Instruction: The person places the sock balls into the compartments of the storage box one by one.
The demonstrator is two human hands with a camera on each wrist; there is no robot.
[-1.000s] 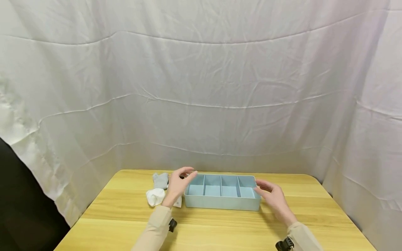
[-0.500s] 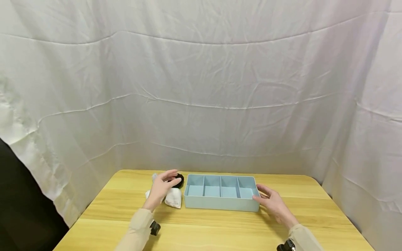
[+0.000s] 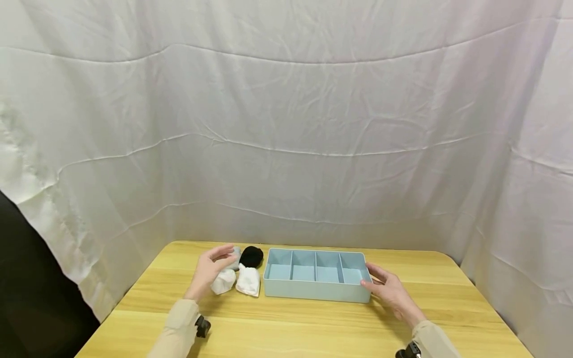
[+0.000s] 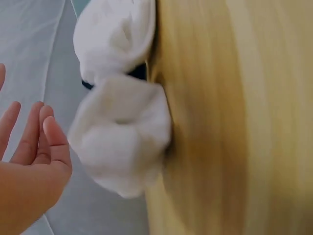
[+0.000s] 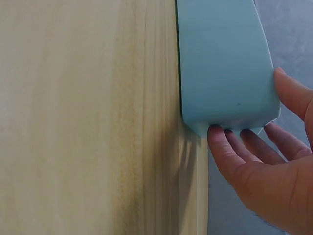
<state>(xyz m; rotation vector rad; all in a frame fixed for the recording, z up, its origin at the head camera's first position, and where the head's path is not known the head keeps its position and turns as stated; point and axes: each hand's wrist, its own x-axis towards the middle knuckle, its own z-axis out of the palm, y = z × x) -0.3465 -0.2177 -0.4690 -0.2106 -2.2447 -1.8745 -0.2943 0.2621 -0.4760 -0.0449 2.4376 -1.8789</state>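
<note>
A pale blue storage box [image 3: 315, 290] with several compartments in a row stands on the table, all of them bare. At its right end my right hand [image 3: 388, 288] grips the corner, thumb at the rim and fingertips [image 5: 218, 132] against the end wall. Left of the box lie balled-up, sock-like cloth bundles: two white ones, a front-left bundle [image 3: 223, 281] and a bundle nearer the box [image 3: 248, 280], with a black bundle [image 3: 251, 256] and a partly hidden grey bundle [image 3: 236, 257] behind. My left hand [image 3: 207, 272], fingers loosely bent and holding nothing, hovers beside the left white bundle [image 4: 122, 137].
The wooden table [image 3: 286, 328] stretches toward me and to both sides. A white curtain [image 3: 313, 189] hangs behind it and along the sides. Something black [image 3: 31, 288] shows at the lower left.
My left hand has moved left from the box's left end past the bundles, uncovering the black and white ones. My right hand has moved in against the box's right end.
</note>
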